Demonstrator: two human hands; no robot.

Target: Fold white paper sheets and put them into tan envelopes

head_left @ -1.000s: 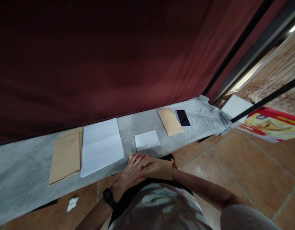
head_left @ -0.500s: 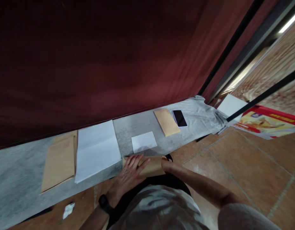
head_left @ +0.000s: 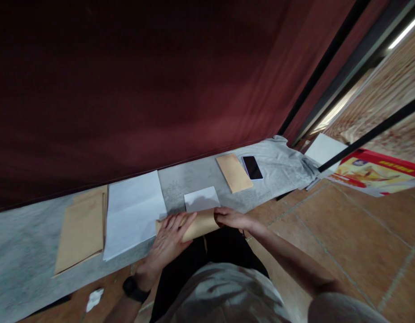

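In the head view, the right hand (head_left: 229, 218) has its grip clamped on one end of a brown envelope (head_left: 202, 223). The left hand (head_left: 167, 237) lies across the other end, fingers straight, grip apart. Just beyond the grip, a white card (head_left: 201, 198) lies on the counter (head_left: 190, 175)

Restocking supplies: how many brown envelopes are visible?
3: held envelope, between left hand and right hand; far-left envelope, beside white paper; third envelope, beside phone. Far-left may hide more.

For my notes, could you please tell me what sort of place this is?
Probably a makeshift indoor workspace: a grey cloth-covered ledge below a dark red curtain, with a terracotta tiled floor.
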